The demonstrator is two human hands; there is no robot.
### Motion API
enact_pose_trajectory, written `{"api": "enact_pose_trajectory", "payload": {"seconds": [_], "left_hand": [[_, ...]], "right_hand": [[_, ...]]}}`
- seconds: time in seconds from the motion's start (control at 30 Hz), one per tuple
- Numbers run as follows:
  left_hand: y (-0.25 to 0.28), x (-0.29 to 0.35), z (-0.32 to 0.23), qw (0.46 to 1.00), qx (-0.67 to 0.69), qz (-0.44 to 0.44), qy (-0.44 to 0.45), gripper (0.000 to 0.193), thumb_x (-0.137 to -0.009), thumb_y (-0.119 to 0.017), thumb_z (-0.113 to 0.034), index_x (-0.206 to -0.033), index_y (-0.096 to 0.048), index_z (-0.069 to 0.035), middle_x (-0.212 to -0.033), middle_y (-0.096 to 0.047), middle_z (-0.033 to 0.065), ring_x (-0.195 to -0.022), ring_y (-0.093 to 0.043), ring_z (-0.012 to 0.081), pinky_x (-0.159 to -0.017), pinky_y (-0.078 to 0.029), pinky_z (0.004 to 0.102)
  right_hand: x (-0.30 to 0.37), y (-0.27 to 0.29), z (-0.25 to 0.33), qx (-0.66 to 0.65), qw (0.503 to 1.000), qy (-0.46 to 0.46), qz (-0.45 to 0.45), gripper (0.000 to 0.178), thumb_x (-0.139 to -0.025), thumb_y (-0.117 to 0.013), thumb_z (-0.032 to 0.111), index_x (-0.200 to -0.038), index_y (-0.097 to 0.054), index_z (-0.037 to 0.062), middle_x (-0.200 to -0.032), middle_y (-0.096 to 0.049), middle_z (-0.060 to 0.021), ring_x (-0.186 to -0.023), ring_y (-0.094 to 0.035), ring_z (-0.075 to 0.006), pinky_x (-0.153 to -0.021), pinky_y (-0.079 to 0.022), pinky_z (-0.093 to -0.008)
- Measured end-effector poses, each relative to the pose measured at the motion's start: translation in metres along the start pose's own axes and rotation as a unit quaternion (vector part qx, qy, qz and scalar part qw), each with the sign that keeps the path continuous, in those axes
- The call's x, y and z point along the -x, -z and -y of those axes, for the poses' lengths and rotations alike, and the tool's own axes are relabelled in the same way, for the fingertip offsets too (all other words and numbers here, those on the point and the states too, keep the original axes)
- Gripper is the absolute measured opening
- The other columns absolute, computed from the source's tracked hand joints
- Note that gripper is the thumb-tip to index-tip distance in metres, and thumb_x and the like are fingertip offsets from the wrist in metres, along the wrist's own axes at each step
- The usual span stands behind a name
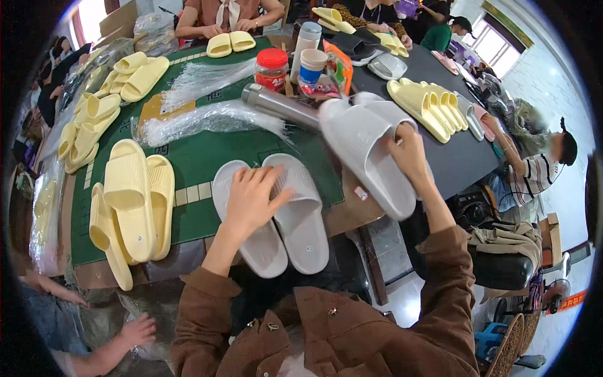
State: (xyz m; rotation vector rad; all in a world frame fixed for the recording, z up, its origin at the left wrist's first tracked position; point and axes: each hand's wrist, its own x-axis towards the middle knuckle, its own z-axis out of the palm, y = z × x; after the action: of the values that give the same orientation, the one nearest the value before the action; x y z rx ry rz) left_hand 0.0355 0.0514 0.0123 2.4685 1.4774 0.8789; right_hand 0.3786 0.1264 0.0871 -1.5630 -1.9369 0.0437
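Note:
A pair of light grey slide slippers (304, 232) lies side by side at the front edge of the table, toes pointing away from me. My left hand (252, 196) rests over their straps with its fingers spread, hiding part of the left slipper. To the right, my right hand (408, 149) grips another grey slipper (357, 139) by the strap, with its fingers hooked into the foot opening. That slipper is tilted, its heel toward me. A second grey slipper (377, 99) shows partly behind it. Several pale yellow slippers (130, 204) are stacked to the left of my left hand.
Clear plastic ties (213, 122) lie across the green mat (188, 164). Beyond them stand a steel flask (279, 103), a red-lidded jar (271, 68) and a blue-white cup (312, 66). More yellow slippers (427, 107) stand in a row at right. Other people work around the table.

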Motion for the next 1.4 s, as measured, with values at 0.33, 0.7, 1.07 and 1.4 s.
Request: {"api": "enact_pose_trajectory", "payload": {"seconds": [0.33, 0.7, 1.07, 1.4], "left_hand": [[0.02, 0.021, 0.056, 0.994, -0.093, 0.034, 0.038, 0.049, -0.061, -0.072, -0.013, -0.107, -0.063, -0.001, -0.115, -0.058, 0.017, -0.111, -0.053, 0.0326, -0.098, -0.036, 0.0479], [0.052, 0.037, 0.066, 0.986, -0.147, 0.041, 0.068, 0.047, -0.065, -0.067, -0.011, -0.11, -0.061, 0.002, -0.117, -0.056, 0.0178, -0.11, -0.05, 0.0325, -0.098, -0.035, 0.0437], [0.047, 0.032, 0.066, 0.989, -0.139, 0.02, 0.049, 0.05, -0.064, -0.071, -0.019, -0.109, -0.061, 0.0, -0.122, -0.053, 0.0163, -0.11, -0.048, 0.0332, -0.099, -0.033, 0.0446], [0.05, 0.032, 0.06, 0.986, -0.135, 0.043, 0.088, 0.047, -0.069, -0.067, -0.024, -0.11, -0.062, 0.0, -0.126, -0.05, 0.0187, -0.115, -0.044, 0.0373, -0.103, -0.031, 0.0457]], "right_hand": [[0.056, -0.091, 0.128, -0.131, 0.977, 0.048, 0.16, 0.03, -0.081, -0.065, 0.021, -0.086, -0.062, -0.0088, -0.088, -0.06, -0.0279, -0.079, -0.061, -0.0419, -0.071, -0.048, -0.0456], [-0.054, -0.085, 0.129, -0.197, 0.918, 0.056, 0.338, 0.033, -0.084, -0.063, 0.031, -0.084, -0.068, -0.0013, -0.073, -0.067, -0.0129, -0.068, -0.066, -0.0186, -0.062, -0.052, -0.0334], [-0.133, -0.225, 0.069, 0.153, 0.977, 0.091, 0.118, 0.077, -0.066, -0.07, 0.016, -0.134, -0.036, 0.0058, -0.114, -0.054, -0.0208, -0.104, -0.056, -0.0389, -0.086, -0.047, -0.0495], [-0.079, -0.168, 0.059, -0.115, 0.984, 0.119, -0.058, 0.079, -0.066, -0.076, 0.007, -0.134, -0.036, -0.0002, -0.124, -0.047, -0.0222, -0.117, -0.046, -0.0386, -0.1, -0.037, -0.0427]]}}
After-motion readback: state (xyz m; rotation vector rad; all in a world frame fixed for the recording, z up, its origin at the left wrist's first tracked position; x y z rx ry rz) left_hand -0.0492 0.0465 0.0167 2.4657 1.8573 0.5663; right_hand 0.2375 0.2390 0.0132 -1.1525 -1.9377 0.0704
